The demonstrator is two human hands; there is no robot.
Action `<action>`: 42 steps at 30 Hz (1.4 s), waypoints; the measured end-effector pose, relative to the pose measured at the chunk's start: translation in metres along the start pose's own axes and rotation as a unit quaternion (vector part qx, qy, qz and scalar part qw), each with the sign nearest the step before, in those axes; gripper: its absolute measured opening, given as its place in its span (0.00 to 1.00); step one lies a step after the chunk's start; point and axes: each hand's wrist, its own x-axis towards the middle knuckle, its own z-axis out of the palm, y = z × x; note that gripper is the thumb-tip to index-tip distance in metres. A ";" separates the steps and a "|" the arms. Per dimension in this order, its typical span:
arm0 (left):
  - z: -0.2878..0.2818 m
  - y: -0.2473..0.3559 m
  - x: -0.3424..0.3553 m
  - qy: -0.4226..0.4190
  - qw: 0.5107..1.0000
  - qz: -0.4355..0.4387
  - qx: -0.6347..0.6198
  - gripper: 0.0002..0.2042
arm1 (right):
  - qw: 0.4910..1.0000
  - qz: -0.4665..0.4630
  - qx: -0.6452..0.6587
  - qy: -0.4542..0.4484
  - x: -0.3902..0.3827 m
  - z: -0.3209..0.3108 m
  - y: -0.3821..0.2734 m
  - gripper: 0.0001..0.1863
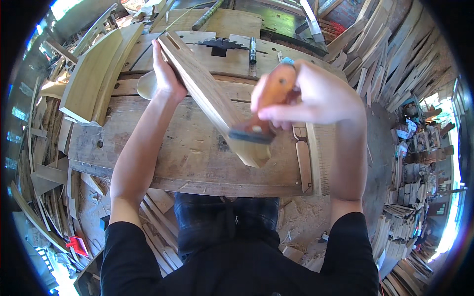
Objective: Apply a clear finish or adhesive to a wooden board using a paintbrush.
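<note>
Here we are over the wooden surface (197, 170), and we see a pale beam (210, 96) slanting across it, its slotted end far off to the left and its other end nearer us, just right of the middle. The left hand (167, 74) lies along the beam's left side close to that slotted end, fingers stretched toward the tip; part of it is hidden, so we cannot tell how closely its grip wraps the wood. Over on the right, we have the right hand (321, 93), blurred, its grip closed around the orange-brown handle of a tool (279, 91). The tool's dark, flat head sits in front of the beam's nearer part, and whether they touch we cannot tell. Past the beam's far end we spot a dark toothed blade (219, 45) on the surface, with a black tube (253, 51) just to its right. By the left wrist there's a pale rounded piece (147, 85), and farther left we find a thick curved board (96, 74). Below the right hand, we make out a narrow wooden piece (303, 165) near the surface's right end, and beyond it, on the right, lumber (390, 54) is heaped high. Down on the floor, we glimpse shavings (307, 219).
</note>
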 end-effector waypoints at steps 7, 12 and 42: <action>0.006 -0.007 -0.010 -0.056 0.998 -0.030 -0.015 0.40 | 0.972 -0.064 0.078 0.212 0.019 0.011 -0.004 0.11; 0.031 -0.021 -0.042 -0.151 0.984 -0.096 0.024 0.47 | 0.935 -0.125 0.064 0.327 0.026 0.017 -0.003 0.10; -0.004 -0.007 0.011 0.034 0.998 0.054 -0.020 0.42 | 0.994 -0.037 -0.107 0.007 -0.020 0.002 -0.025 0.04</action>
